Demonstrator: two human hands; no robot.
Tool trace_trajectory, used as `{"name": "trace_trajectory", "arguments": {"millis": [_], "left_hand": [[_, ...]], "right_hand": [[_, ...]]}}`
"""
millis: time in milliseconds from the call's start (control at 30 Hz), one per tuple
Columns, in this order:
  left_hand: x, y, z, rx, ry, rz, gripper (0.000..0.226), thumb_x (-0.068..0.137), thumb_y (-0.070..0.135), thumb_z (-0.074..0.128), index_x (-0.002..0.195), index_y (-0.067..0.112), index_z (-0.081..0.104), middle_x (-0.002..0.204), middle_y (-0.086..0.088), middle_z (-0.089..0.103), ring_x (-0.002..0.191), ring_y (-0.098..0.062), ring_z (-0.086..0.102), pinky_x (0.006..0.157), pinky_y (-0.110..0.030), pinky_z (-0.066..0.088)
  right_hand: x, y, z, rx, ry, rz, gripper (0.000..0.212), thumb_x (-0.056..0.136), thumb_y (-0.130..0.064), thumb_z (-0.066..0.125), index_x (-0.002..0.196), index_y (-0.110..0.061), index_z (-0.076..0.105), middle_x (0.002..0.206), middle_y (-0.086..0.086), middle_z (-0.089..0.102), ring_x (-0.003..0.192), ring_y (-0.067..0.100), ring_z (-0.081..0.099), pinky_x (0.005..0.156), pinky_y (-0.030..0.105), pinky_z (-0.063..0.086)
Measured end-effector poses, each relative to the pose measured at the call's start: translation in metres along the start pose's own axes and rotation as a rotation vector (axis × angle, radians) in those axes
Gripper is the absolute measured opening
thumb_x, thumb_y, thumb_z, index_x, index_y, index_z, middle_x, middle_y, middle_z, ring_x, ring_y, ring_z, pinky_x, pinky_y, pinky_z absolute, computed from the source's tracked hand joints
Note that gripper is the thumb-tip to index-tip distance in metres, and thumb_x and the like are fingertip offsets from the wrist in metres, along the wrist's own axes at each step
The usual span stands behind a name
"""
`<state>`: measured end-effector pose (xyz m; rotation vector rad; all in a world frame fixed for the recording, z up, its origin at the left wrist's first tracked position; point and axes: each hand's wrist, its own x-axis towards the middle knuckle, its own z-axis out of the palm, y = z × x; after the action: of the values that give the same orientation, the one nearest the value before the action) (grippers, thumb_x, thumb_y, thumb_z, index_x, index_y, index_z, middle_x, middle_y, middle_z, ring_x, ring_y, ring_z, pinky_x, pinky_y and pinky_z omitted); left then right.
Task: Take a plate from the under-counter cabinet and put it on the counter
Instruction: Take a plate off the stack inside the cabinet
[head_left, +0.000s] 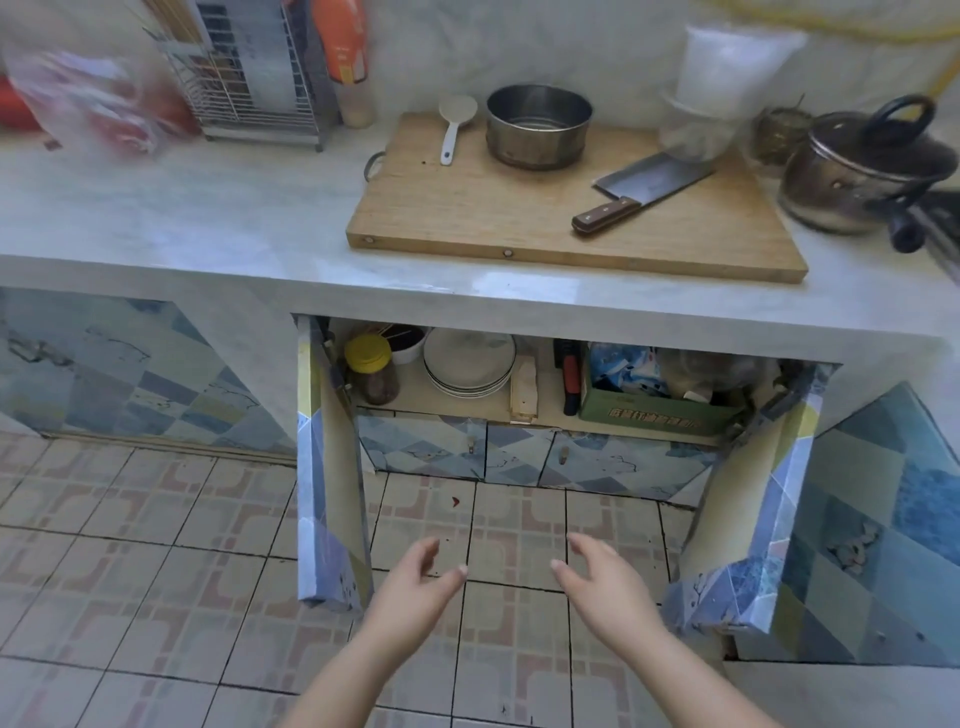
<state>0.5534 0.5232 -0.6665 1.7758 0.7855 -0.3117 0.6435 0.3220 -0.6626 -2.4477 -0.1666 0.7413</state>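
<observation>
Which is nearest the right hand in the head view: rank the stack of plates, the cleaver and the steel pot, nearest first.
From the right hand:
1. Stack of plates, in the open cabinet, up and left.
2. Cleaver, on the cutting board above.
3. Steel pot, at the board's back.

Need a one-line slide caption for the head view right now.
Both cabinet doors open, left hand and right hand empty, reaching toward the stack of plates under the counter.

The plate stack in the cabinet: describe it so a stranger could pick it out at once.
Below the grey counter, both cabinet doors hang open onto one shelf. The plate stack sits left of the shelf's middle, between a yellow-lidded jar and a pale wooden block. It is the only pile of round, pale, shallow dishes there.
</observation>
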Motion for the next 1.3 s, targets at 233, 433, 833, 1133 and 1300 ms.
{"name": "trace_trajectory", "arguments": {"millis": [233,433,833,1133,1300], "left_hand": [[0.049,0.043,-0.022,-0.081,0.056,0.156,0.064,0.083,0.041,0.059,0.139,0.022,0.036,0.145,0.001,0.043,0.130,-0.014,0.040,0.105,-0.032,0.033],[0.109,0.048,-0.024,-0.183,0.152,0.119,0.068,0.084,0.039,0.059,0.142,0.018,0.029,0.148,-0.002,0.039,0.133,-0.018,0.038,0.106,-0.035,0.032],[0.288,0.018,0.018,-0.322,0.329,0.183,0.069,0.082,0.036,0.061,0.141,0.015,0.032,0.147,-0.007,0.039,0.132,-0.024,0.039,0.105,-0.037,0.032],[0.389,-0.022,0.036,-0.352,0.409,0.295,0.073,0.079,0.043,0.063,0.140,0.018,0.033,0.149,-0.005,0.036,0.135,-0.020,0.034,0.106,-0.033,0.030],[0.414,-0.025,0.037,-0.340,0.459,0.348,0.077,0.078,0.045,0.065,0.141,0.017,0.030,0.149,-0.005,0.035,0.136,-0.020,0.033,0.107,-0.031,0.029]], "right_hand": [[0.051,-0.037,-0.013,-0.109,0.123,-0.064,0.056,0.090,-0.045,0.046,0.140,-0.021,0.036,0.146,0.000,0.042,0.132,0.020,0.040,0.107,0.041,0.037],[0.105,-0.042,-0.011,-0.111,0.168,-0.036,0.058,0.090,-0.049,0.044,0.139,-0.019,0.037,0.144,0.003,0.044,0.126,0.024,0.046,0.102,0.043,0.041],[0.281,-0.009,0.044,0.082,0.214,-0.174,0.066,0.087,-0.053,0.048,0.141,-0.017,0.036,0.149,0.006,0.038,0.132,0.024,0.040,0.100,0.033,0.034],[0.392,0.006,0.088,0.159,0.339,-0.263,0.069,0.085,-0.053,0.052,0.141,-0.016,0.035,0.150,0.005,0.035,0.134,0.023,0.036,0.099,0.030,0.031],[0.422,0.003,0.093,0.152,0.360,-0.264,0.073,0.084,-0.055,0.051,0.142,-0.017,0.032,0.152,0.006,0.032,0.136,0.025,0.035,0.105,0.035,0.031]]}}
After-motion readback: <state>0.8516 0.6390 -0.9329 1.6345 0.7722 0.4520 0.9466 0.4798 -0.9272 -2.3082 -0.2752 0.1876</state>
